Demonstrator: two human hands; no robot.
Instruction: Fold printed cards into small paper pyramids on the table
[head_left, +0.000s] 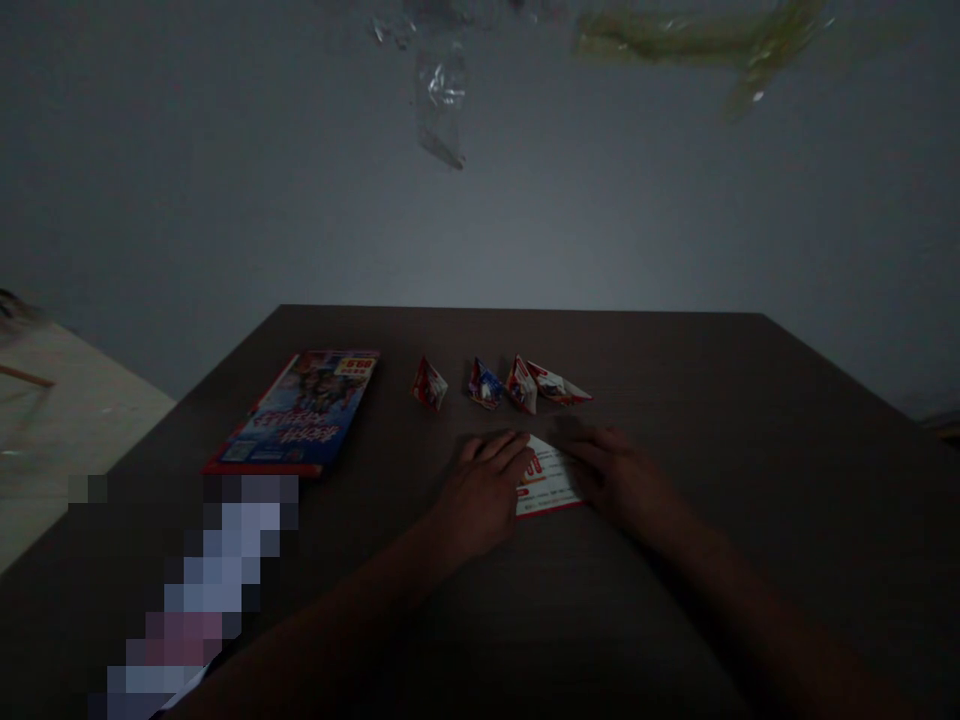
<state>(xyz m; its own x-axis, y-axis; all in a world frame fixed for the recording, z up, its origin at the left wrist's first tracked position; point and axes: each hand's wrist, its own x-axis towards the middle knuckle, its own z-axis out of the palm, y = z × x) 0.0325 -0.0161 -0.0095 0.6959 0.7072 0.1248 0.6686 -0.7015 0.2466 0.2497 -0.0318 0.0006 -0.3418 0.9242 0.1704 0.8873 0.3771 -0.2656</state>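
A white printed paper [551, 482] with a red lower edge and a pointed top lies on the dark table. My left hand [487, 485] rests over its left side, palm down, fingers extended. On its right side lies my right hand [619, 475], also palm down with its fingers stretched out across the slanting edge. The parts of the paper beneath both hands are hidden. Behind the hands stand folded paper pieces: a red and white one [429, 385], a blue one [484, 384] and a red and white one [522, 385] touching a longer white one [557, 384].
A stack of colourful leaflets [300, 410] lies at the table's left. In front of it is a pixelated pale object [225, 570]. The table [675, 350] meets a grey wall with tape [675, 38] and clear plastic [441, 100] on it.
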